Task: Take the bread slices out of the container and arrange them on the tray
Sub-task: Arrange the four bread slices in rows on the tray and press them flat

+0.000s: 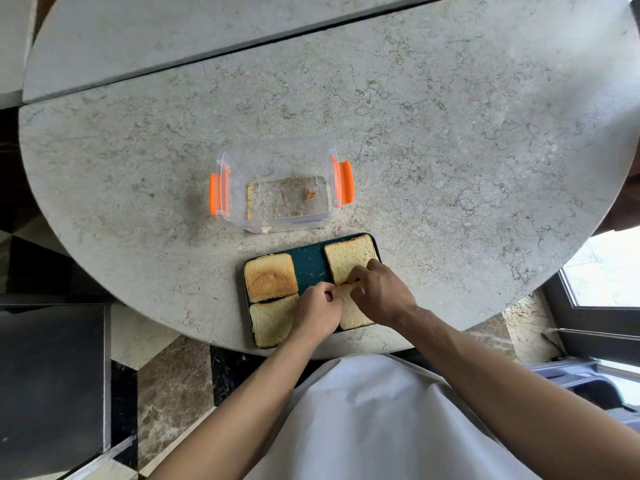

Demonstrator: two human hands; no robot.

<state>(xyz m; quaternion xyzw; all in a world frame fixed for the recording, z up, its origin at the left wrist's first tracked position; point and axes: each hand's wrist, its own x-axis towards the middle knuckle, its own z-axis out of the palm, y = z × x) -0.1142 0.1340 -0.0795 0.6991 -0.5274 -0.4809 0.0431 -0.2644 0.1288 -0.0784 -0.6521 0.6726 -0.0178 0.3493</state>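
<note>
A dark teal tray (pixel 309 262) lies at the near edge of the round stone table. Several bread slices rest on it: a toasted brown slice (pixel 270 277) at far left, a pale slice (pixel 272 320) at near left, a pale slice (pixel 349 258) at far right. A fourth slice (pixel 351 311) sits at near right, mostly covered by my hands. My left hand (pixel 317 311) and my right hand (pixel 379 292) both pinch its far edge. The clear container (pixel 277 187) with orange clips stands just beyond the tray and holds only crumbs.
The stone table (pixel 450 150) is wide, with a seam running across its far part. A dark box (pixel 52 375) stands on the tiled floor at left. A window frame (pixel 595 306) is at right.
</note>
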